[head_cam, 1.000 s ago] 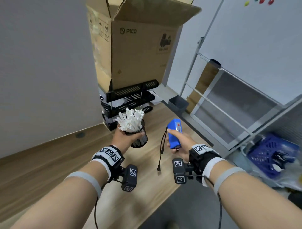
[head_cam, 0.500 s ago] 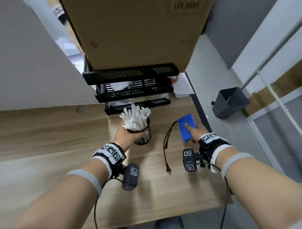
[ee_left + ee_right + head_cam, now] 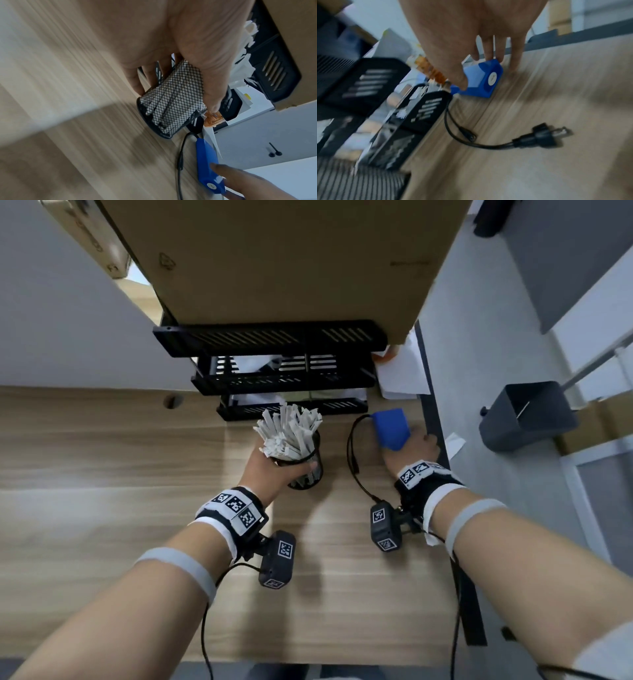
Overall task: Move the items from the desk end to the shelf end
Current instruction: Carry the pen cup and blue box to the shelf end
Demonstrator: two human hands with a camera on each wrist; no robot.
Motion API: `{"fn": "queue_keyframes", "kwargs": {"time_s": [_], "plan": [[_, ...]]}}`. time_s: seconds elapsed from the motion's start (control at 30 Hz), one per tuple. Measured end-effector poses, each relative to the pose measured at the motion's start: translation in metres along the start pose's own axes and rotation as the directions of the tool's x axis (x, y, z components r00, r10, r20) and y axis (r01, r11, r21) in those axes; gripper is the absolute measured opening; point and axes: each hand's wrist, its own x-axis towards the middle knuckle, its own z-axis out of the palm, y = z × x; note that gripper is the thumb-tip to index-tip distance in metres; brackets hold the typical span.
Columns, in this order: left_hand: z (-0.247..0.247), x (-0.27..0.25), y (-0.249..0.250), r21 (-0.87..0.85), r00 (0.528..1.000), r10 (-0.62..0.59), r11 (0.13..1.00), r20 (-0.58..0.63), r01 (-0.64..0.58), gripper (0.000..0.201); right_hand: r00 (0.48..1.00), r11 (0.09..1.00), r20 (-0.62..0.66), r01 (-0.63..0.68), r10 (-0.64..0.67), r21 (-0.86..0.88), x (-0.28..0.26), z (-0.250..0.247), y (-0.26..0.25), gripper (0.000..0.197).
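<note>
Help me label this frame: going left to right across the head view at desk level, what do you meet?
Cable hole in the desk → left hand gripping the mesh cup of white sticks → black cable → blue adapter held by the right hand → dark bin on the floor.

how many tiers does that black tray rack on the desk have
3, stacked: the top tier sits directly under the cardboard box, the middle tier holds white papers, and the bottom tier sits just behind the mesh cup. The box could hide more.
</note>
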Motion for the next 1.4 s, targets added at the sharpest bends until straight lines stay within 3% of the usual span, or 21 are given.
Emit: {"fn": "queue_keyframes", "kwargs": {"time_s": [0.1,0.17,0.23,0.47,0.73,0.9,0.97,1.17,1.23,1.33,1.4], "plan": [[0.004,0.004,-0.001,-0.025,1.0,-0.015,1.0,-0.014,0.014,0.076,0.982,0.975,0.106,0.169,-0.155,-0.147,-0.017,0.006,-0.003,0.104],[0.004,0.006,-0.002,-0.024,0.999,-0.029,0.999,-0.021,0.028,0.075,0.957,0.909,0.186,0.272,-0.222,-0.316,-0.022,0.02,-0.007,0.118],[0.003,0.007,-0.006,-0.025,0.999,-0.043,0.999,-0.029,0.042,0.073,0.946,0.854,0.208,0.314,-0.247,-0.415,-0.023,0.034,-0.012,0.119],[0.017,0.022,-0.009,-0.009,0.999,-0.032,0.999,-0.023,0.032,0.081,0.962,0.862,0.048,0.263,-0.269,-0.433,-0.011,0.03,-0.001,0.072],[0.048,0.049,-0.001,0.058,0.997,0.045,0.997,-0.067,-0.041,0.059,0.946,0.848,-0.007,0.288,-0.325,-0.444,-0.009,0.036,0.003,0.057],[0.057,0.063,-0.005,0.056,0.999,0.045,0.997,-0.028,-0.044,0.084,0.926,0.832,-0.007,0.337,-0.378,-0.44,-0.012,0.036,0.009,0.056],[0.056,0.062,-0.005,0.066,1.0,0.023,0.998,-0.013,-0.022,0.078,0.931,0.854,-0.002,0.334,-0.365,-0.398,-0.016,0.037,0.01,0.057],[0.011,0.021,-0.008,0.077,0.996,-0.09,0.993,-0.014,0.091,0.081,0.944,0.863,-0.027,0.289,-0.329,-0.414,-0.047,0.04,-0.006,0.06],[-0.016,0.005,-0.011,0.078,0.992,-0.111,0.99,-0.054,0.115,0.069,0.918,0.846,-0.047,0.341,-0.393,-0.41,-0.063,0.042,-0.018,0.047],[-0.062,-0.017,-0.014,0.086,0.985,-0.12,0.988,-0.122,0.131,0.045,0.861,0.804,0.064,0.496,-0.505,-0.329,-0.088,0.045,-0.046,0.024],[-0.096,-0.033,-0.014,0.09,0.983,-0.1,0.989,-0.155,0.115,0.028,0.817,0.777,0.13,0.575,-0.561,-0.257,-0.11,0.047,-0.073,0.02]]}}
